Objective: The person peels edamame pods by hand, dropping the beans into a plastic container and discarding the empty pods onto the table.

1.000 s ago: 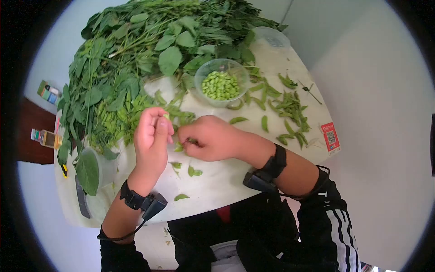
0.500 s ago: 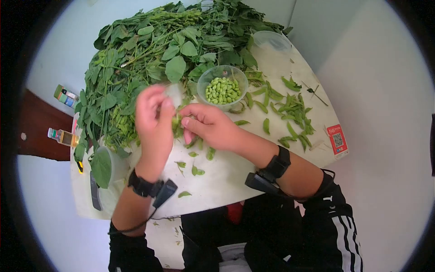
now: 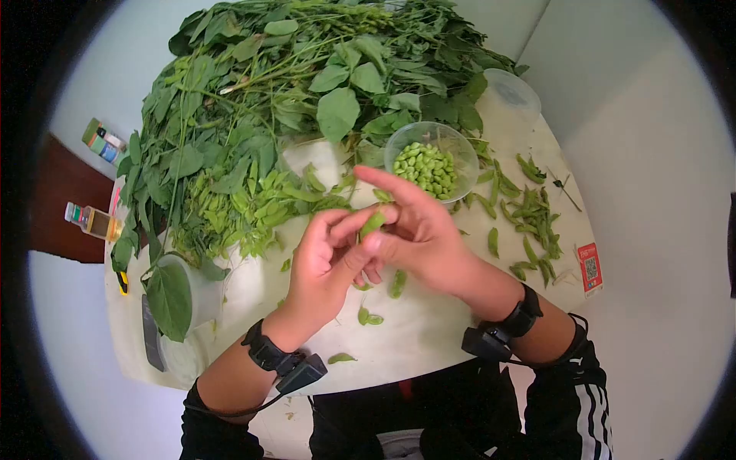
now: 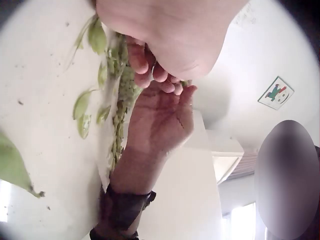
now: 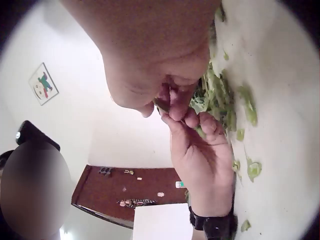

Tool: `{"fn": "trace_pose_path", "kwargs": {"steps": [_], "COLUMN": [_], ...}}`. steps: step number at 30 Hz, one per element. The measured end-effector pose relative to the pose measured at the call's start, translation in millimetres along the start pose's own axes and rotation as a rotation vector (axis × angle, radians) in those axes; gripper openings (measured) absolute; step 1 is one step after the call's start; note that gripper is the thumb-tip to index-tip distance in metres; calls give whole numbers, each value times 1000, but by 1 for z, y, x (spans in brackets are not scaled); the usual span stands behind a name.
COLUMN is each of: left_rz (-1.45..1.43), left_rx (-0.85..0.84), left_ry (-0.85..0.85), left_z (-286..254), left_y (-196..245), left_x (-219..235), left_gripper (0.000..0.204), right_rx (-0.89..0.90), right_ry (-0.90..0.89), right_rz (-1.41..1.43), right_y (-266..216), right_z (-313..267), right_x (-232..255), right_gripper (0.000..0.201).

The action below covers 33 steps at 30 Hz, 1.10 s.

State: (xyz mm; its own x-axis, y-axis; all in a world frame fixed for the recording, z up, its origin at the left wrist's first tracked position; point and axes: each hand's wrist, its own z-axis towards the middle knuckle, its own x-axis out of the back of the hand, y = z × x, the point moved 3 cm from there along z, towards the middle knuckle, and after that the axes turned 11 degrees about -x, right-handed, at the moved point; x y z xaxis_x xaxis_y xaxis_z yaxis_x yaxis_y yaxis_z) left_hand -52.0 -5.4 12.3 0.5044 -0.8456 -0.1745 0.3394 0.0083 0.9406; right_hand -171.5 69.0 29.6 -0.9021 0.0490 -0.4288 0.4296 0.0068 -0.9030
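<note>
In the head view, my left hand (image 3: 322,249) and right hand (image 3: 422,238) meet over the table, fingertips together at a green bean pod (image 3: 373,223). Thumbs and fingers of both hands pinch the pod, and my right index finger stretches out past it. The right wrist view shows the pod (image 5: 161,106) at the right thumb, with another bit of green (image 5: 200,131) among the left fingers. Just beyond the right hand stands a clear plastic bowl (image 3: 466,167) with shelled green beans (image 3: 424,166) inside. Loose pods (image 3: 371,316) lie below the hands.
A large heap of leafy bean plants (image 3: 253,100) covers the far side. Picked pods (image 3: 533,222) are scattered at right, near a red QR card (image 3: 590,268). A clear lid (image 3: 512,93) lies at the back right. At left are a tub (image 3: 201,287) and bottle (image 3: 96,222).
The hands worked apart over the table, the left lifting near the bowl, and now come together at a green pod. The head view has shifted, so the table's things appear further right.
</note>
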Motion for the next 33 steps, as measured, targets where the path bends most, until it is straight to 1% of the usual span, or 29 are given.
{"fn": "trace_pose_path", "kwargs": {"steps": [1, 2, 4, 6, 8, 9, 11, 12, 14, 15, 17, 18, 19, 20, 21, 24, 26, 30, 32, 33], "left_rz": [-3, -23, -45, 7, -22, -51, -30, -5, -49, -91, -107, -118, -120, -185, -247, -269, -272, -289, -310, -327], "left_rx": [1, -5, -19, 21, 39, 59, 35, 7, 29, 55, 107, 148, 149, 171, 187, 199, 189, 210, 218, 222], "left_ry": [9, 15, 27, -13, -25, -42, -19, 4, -5, -13, -1, 9, 11, -40, -94, -79, -71, -76, -92, -112], "left_z": [0, 1, 0, -2, -3, -4, -6, -6, -6, -7, -11, -11, -9, -10, -10, -10, -5, -7, -5, -5], "left_y": [-1, -3, -7, -11, -14, -16, -15, -14, -15, -16, -14, -13, -11, -10, -10, -12, -14, -19, -19, -19], "left_x": [4, 7, 11, 12, 14, 14, 12, 12, 11, 9, 6, 5, 5, 3, 1, 3, 5, 7, 7, 6], "left_gripper": [36, 32, 28, 26, 24, 22, 22, 22, 22, 23, 21, 19, 19, 19, 18, 18, 18, 18, 19, 20], "right_rx": [26, 46, 51, 57, 176, 173, 286, 285, 97, 95, -12, -13, 139, 282, 275, 272, 244, 225, 318, 311], "right_ry": [19, 36, 57, 78, 111, 110, 160, 161, 335, 337, 291, 291, 271, 250, 250, 282, 404, 410, 372, 372], "right_rz": [58, -82, -131, -175, -426, -426, -627, -630, -593, -594, -876, -876, -912, -942, -941, -948, -731, -756, -848, -846], "right_y": [-1, -1, 2, 4, 3, 4, 2, 1, 2, 0, -1, 0, -2, -1, 0, 2, 8, 3, -2, -2], "right_z": [1, 2, 2, 2, 1, 1, -1, -3, -4, -6, -7, -5, -4, -6, -6, -6, -2, -2, -4, -4], "right_x": [1, 5, 8, 9, 7, 9, 10, 8, 12, 12, 11, 11, 9, 6, 5, 4, 9, 9, 5, 6], "right_gripper": [61, 61, 62, 62, 65, 65, 69, 69, 60, 60, 41, 41, 32, 24, 24, 22, 22, 20, 20, 20]}}
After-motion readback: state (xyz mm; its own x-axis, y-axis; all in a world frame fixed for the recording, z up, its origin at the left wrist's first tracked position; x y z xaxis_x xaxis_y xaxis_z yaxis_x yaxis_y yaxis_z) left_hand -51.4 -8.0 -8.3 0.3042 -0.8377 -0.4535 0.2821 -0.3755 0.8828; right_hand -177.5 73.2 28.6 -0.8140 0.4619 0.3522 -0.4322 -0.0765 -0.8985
